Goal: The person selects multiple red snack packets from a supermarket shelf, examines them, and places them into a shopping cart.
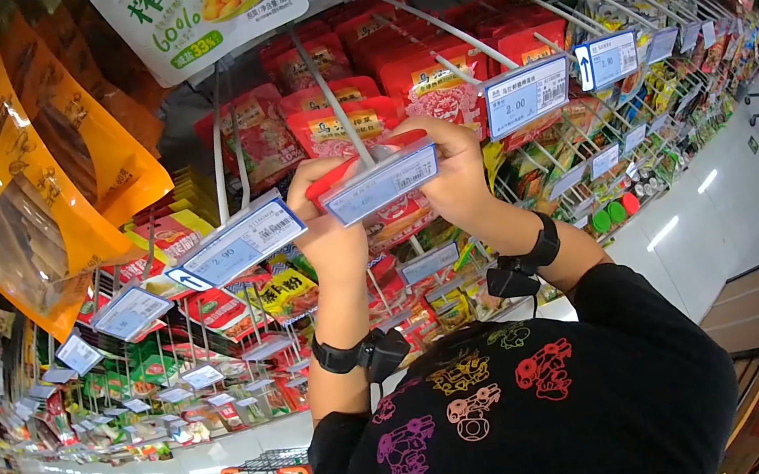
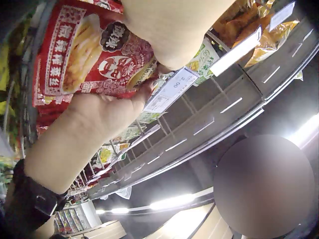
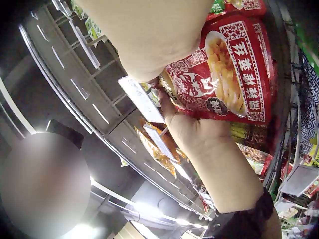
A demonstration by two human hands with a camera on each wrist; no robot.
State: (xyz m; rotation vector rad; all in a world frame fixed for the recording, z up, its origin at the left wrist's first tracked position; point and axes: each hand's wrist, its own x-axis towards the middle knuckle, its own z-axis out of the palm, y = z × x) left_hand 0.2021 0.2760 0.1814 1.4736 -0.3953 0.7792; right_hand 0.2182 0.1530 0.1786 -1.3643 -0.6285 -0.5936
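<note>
the left hand (image 1: 329,226) and right hand (image 1: 456,173) grip opposite sides of a flat red plastic packet (image 2: 112,55); it lies between them, neither clearly nearer, just behind the pale-blue rectangular price tag (image 1: 384,186) ending a thin metal hook (image 1: 331,93).

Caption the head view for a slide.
Left hand and right hand hold a red packet behind the price tag at a display rod's end.
</note>
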